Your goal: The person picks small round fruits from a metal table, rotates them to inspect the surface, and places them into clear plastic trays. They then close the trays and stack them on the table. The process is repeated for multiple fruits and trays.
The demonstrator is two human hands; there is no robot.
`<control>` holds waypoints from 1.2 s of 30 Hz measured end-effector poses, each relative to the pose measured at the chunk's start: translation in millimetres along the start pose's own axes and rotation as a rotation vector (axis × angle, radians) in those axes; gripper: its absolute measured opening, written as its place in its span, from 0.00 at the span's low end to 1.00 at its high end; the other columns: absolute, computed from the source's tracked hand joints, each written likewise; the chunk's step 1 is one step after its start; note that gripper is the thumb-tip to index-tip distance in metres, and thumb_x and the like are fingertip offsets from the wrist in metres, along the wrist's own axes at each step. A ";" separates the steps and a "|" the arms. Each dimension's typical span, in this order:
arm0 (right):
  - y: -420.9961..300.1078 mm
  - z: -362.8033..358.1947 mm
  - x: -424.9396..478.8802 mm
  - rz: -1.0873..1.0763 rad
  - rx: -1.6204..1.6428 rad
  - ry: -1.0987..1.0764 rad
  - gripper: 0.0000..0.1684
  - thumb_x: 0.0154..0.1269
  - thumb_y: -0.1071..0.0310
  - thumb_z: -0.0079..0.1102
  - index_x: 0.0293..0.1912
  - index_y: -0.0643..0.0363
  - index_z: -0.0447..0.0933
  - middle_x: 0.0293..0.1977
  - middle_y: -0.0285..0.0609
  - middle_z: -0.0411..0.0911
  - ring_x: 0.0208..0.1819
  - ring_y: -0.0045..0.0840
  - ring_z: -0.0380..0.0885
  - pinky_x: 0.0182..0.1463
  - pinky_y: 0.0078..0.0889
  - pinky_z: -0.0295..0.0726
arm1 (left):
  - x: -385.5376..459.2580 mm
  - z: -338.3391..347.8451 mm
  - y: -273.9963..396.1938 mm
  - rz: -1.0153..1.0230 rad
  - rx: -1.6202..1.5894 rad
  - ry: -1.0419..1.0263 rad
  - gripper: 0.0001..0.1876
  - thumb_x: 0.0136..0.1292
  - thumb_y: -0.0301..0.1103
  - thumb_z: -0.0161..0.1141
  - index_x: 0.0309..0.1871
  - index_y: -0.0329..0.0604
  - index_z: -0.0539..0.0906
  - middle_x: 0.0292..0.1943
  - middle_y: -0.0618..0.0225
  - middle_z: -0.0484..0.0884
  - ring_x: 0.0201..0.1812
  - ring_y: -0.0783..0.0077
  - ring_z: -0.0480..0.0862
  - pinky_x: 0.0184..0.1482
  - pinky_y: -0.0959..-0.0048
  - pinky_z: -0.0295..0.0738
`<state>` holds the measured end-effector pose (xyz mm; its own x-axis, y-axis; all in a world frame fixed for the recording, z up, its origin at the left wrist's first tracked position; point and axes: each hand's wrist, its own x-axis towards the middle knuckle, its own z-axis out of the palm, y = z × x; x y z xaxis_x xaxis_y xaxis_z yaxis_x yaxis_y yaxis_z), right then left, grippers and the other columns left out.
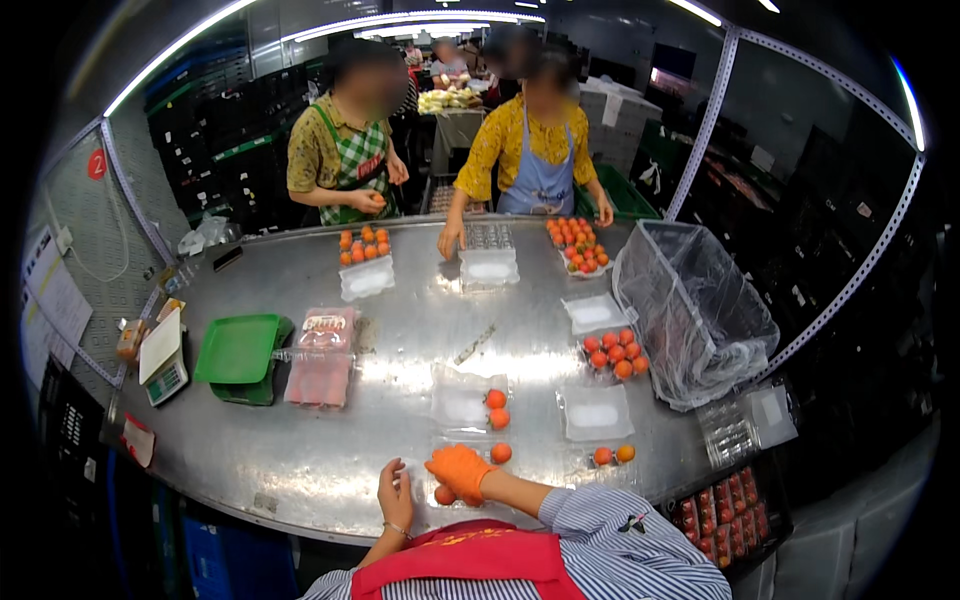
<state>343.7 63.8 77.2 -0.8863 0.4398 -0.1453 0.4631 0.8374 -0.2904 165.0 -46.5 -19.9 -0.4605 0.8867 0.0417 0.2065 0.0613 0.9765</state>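
My left hand (395, 491), bare with a bracelet at the wrist, is upright just left of a clear plastic clamshell pack, its thumb and fingers apart with nothing between them. My right hand (461, 471) wears an orange glove and is curled over the pack's near part; its palm side is hidden, so I cannot see whether it holds anything. One tomato (445, 494) shows beneath the glove, another tomato (501, 453) lies beyond it. Two more tomatoes, an upper tomato (495, 399) and a lower tomato (499, 418), rest on the right side of the pack's lid (457, 406).
On the steel table (405, 337) stand green scales (238, 349), white scales (161, 360), closed packs (319, 379), an open pack of tomatoes (616, 352) and another lid (598, 414). A plastic-lined crate (697, 300) borders the right side. Two people work opposite.
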 end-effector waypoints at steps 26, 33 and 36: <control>2.9 29.5 -3.1 0.013 0.074 0.193 0.15 0.56 0.65 0.72 0.43 0.58 0.81 0.41 0.50 0.83 0.46 0.47 0.84 0.47 0.49 0.83 | -44.4 -7.7 -28.4 0.254 0.412 0.015 0.14 0.69 0.25 0.60 0.58 0.38 0.82 0.53 0.53 0.82 0.51 0.48 0.83 0.53 0.57 0.80; -0.4 27.9 -2.0 0.035 0.083 0.191 0.15 0.56 0.65 0.72 0.43 0.59 0.81 0.41 0.51 0.82 0.45 0.48 0.84 0.47 0.49 0.83 | -45.3 -10.8 -24.2 0.214 0.411 -0.004 0.15 0.69 0.25 0.61 0.58 0.39 0.82 0.55 0.53 0.82 0.54 0.48 0.83 0.55 0.58 0.80; 1.3 25.4 -2.1 0.031 0.099 0.171 0.16 0.55 0.65 0.73 0.43 0.59 0.81 0.41 0.51 0.83 0.45 0.48 0.84 0.48 0.49 0.83 | -44.9 -9.8 -25.5 0.203 0.402 -0.004 0.15 0.69 0.26 0.61 0.58 0.39 0.82 0.55 0.53 0.82 0.54 0.48 0.83 0.55 0.58 0.80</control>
<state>346.0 55.8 53.0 -0.8538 0.5206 0.0046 0.4797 0.7901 -0.3816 171.9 -92.3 -44.6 -0.3727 0.9009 0.2222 0.6119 0.0586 0.7888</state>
